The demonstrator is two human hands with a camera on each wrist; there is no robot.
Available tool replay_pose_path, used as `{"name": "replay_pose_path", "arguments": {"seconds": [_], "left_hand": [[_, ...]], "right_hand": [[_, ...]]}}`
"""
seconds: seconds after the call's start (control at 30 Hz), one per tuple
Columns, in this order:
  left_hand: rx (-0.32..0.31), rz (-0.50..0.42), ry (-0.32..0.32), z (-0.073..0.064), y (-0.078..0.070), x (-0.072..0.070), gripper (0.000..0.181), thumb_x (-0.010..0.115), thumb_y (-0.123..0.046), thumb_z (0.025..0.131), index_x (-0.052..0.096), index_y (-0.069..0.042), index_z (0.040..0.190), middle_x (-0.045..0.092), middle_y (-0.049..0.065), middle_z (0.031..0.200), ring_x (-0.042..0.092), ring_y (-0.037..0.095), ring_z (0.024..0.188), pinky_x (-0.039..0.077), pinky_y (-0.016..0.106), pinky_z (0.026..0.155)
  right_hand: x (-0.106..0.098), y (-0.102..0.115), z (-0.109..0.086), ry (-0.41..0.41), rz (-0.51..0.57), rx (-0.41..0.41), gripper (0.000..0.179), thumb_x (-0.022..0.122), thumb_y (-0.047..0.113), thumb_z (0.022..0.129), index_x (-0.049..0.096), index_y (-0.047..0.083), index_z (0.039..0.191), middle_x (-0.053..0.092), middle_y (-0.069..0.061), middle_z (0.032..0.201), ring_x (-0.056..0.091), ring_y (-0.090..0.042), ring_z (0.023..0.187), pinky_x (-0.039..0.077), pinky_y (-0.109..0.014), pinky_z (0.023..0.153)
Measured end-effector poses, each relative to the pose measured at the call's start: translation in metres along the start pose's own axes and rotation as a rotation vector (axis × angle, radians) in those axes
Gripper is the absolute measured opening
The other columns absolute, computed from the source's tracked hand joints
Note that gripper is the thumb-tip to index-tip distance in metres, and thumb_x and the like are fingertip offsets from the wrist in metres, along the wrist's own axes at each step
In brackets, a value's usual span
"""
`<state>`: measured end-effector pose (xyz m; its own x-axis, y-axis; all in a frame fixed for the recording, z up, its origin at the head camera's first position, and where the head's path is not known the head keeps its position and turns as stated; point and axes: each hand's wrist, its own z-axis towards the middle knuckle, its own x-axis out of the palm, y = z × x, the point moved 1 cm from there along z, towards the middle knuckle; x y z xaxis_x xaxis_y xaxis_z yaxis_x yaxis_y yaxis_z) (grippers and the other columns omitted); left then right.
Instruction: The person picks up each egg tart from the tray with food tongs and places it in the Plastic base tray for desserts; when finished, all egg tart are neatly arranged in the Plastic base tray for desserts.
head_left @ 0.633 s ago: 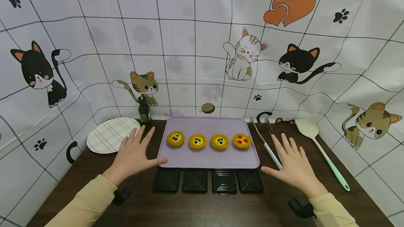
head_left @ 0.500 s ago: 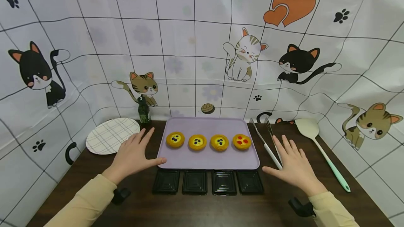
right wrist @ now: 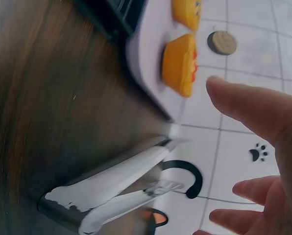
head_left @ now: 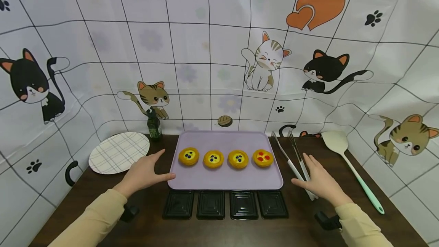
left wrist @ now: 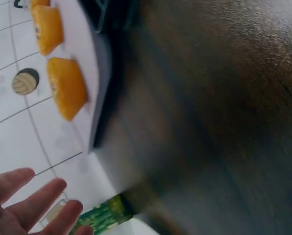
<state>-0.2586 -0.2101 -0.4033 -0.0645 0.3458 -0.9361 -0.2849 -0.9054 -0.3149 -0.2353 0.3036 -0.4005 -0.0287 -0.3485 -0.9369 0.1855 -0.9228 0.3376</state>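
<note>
Lilac plastic tray [head_left: 226, 180] at the centre of the dark tabletop [head_left: 192, 235] carries four egg tarts [head_left: 213, 159] in a row, the rightmost dotted red. Four black square dishes [head_left: 210, 206] line its near side. The left hand [head_left: 141, 175], empty, thumb and fingers spread, is near the tray's left edge; the right hand [head_left: 323, 183], likewise open and empty, hovers beside the white-handled tongs [head_left: 295, 170].

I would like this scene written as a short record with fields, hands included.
left hand: holds nothing, near the tray
right hand: holds nothing, near the tongs
tarts: four, one row, on the tray; three dark-dotted, rightmost red-dotted
black containers: four, in front of the tray
spatula: far right, mint-handled
checked plate: left of the tray
green bottle: near the plate
</note>
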Motion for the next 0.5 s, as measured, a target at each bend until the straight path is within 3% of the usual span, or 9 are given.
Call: {"name": "replay_pose_path", "arguments": {"seconds": [0.27,0.5], "left_hand": [[-0.065,-0.170,0.087,0.012,0.009,0.017,0.086,0.069,-0.056,0.077,0.048,0.003,0.136,0.054,0.026,0.130,0.053,0.042,0.116,0.046,0.056,0.093],[-0.162,-0.309,0.119,0.026,0.012,0.025,0.079,0.069,-0.050,0.080,0.051,0.007,0.131,0.064,0.023,0.115,0.061,0.036,0.104,0.054,0.047,0.084]], "right_hand": [[0.012,-0.010,0.013,0.001,0.020,-0.010,0.098,0.073,0.040,0.080,0.022,-0.016,0.142,0.024,-0.041,0.143,0.029,-0.056,0.127,0.033,-0.067,0.099],[0.018,-0.017,0.026,0.015,0.033,0.023,0.096,0.076,0.035,0.078,0.026,-0.022,0.137,0.031,-0.043,0.137,0.033,-0.056,0.124,0.034,-0.065,0.100]]}}
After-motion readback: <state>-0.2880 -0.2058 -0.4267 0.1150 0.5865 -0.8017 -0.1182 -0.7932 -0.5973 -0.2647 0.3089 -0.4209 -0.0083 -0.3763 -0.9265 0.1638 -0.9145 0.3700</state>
